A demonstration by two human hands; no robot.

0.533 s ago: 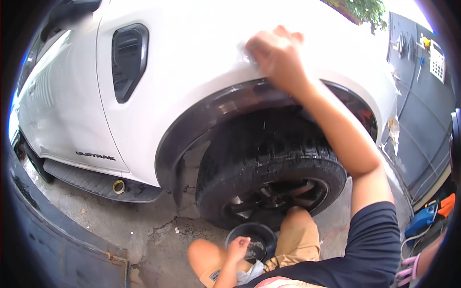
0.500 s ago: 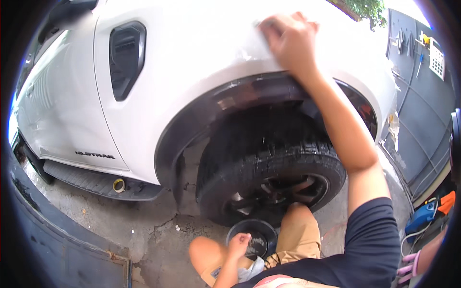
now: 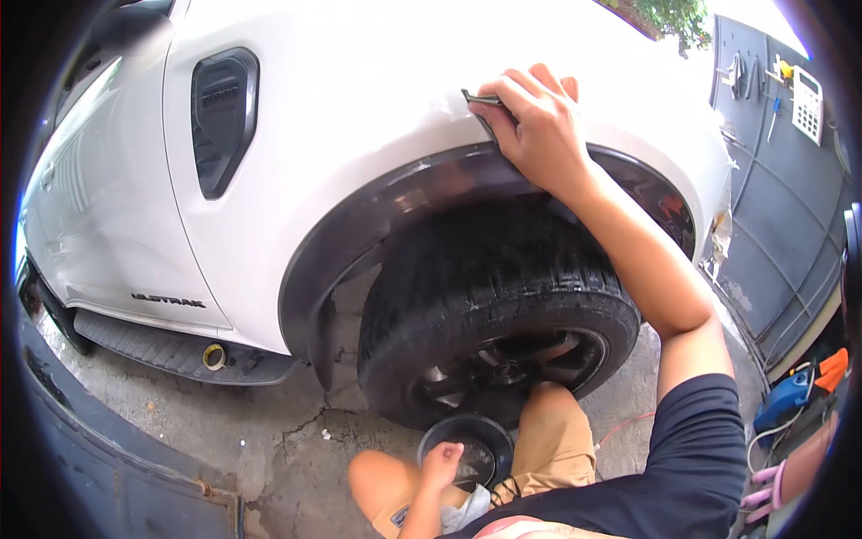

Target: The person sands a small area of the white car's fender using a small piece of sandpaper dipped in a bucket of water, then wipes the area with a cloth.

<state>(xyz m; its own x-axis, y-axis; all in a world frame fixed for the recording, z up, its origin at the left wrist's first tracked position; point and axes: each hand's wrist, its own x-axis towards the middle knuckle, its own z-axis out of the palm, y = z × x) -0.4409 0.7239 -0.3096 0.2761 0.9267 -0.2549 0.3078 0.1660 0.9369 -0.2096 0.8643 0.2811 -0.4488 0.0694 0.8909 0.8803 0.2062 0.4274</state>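
Observation:
My right hand [image 3: 541,126] is closed on a thin, dark folded sheet [image 3: 483,99] that looks like sandpaper. It holds the sheet against the white front fender [image 3: 386,99] of a vehicle, just above the dark wheel arch trim [image 3: 395,193]. A pale, dull patch [image 3: 452,101] shows on the paint beside the sheet. Low down by my knees, my left hand [image 3: 441,465] is closed with curled fingers; what they hold, if anything, is hidden. Beyond that hand, a round black basin [image 3: 505,437] stands on the ground, with its inside partly in view.
The front tire [image 3: 386,359] stands close before my knees. A roll of tape [image 3: 214,357] rests on the side step [image 3: 162,346] at left. A grey metal gate [image 3: 763,198] with hanging tools is at right, above a blue and orange power tool [image 3: 786,400].
My right hand has come down the fender toward the wheel arch, and the dark sheet now shows clearly. My left hand stays near the basin. The view has shifted slightly.

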